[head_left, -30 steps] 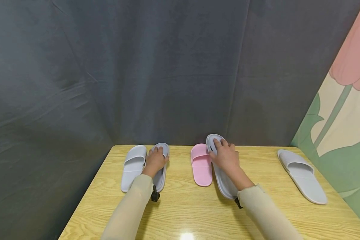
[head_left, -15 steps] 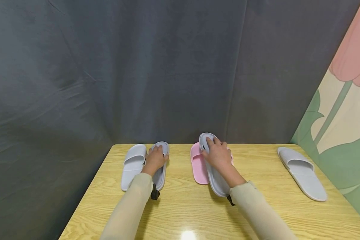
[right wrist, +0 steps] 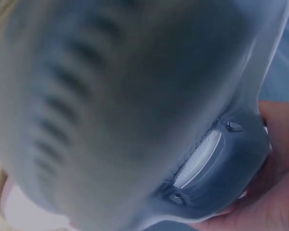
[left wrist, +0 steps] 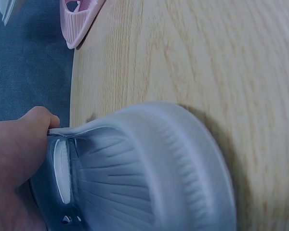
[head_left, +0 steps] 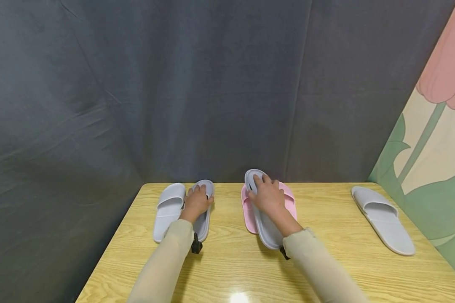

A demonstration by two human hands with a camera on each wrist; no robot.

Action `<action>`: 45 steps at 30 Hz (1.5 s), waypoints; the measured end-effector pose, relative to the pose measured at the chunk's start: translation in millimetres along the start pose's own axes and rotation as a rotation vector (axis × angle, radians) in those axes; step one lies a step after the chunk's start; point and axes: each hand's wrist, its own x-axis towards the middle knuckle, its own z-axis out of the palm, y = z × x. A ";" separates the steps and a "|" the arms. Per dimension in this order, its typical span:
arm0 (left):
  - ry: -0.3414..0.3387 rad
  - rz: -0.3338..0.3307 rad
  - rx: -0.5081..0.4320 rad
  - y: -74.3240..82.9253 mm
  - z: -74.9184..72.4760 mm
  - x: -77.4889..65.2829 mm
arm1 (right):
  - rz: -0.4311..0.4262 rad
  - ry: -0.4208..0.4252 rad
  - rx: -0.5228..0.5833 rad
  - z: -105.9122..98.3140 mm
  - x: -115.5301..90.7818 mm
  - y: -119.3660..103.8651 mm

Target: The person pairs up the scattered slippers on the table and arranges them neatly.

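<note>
My left hand (head_left: 196,204) grips a grey slipper (head_left: 202,227) by its strap end. That slipper lies on the table beside a pale grey-white slipper (head_left: 167,216). In the left wrist view my thumb lies at the edge of the strap (left wrist: 144,144). My right hand (head_left: 267,198) holds a second grey slipper (head_left: 267,233), tilted and above a pair of pink slippers. It partly covers the left pink slipper (head_left: 248,215); the right pink slipper (head_left: 290,204) shows behind my hand. In the right wrist view, fingers (right wrist: 274,163) grip that grey slipper's strap end.
A single pale grey slipper (head_left: 383,221) lies slanted at the right of the wooden table (head_left: 227,269). A dark curtain (head_left: 227,92) hangs behind the table's far edge. A wall with a tulip picture (head_left: 432,168) borders the right side.
My right hand has moved left with its grey slipper, from beside the left pink slipper to over the pair, uncovering the right pink one. My left hand has stayed in place.
</note>
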 end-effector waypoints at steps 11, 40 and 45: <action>0.023 0.008 0.003 2.2 0.1 -2.1 | -0.016 0.002 -0.015 5.5 0.9 -15.2; 0.038 0.005 0.014 0.9 1.3 1.3 | 0.015 -0.057 0.011 17.5 8.2 -41.5; 0.043 -0.001 0.021 2.3 0.7 -0.9 | 0.050 -0.070 0.037 18.9 8.1 -45.0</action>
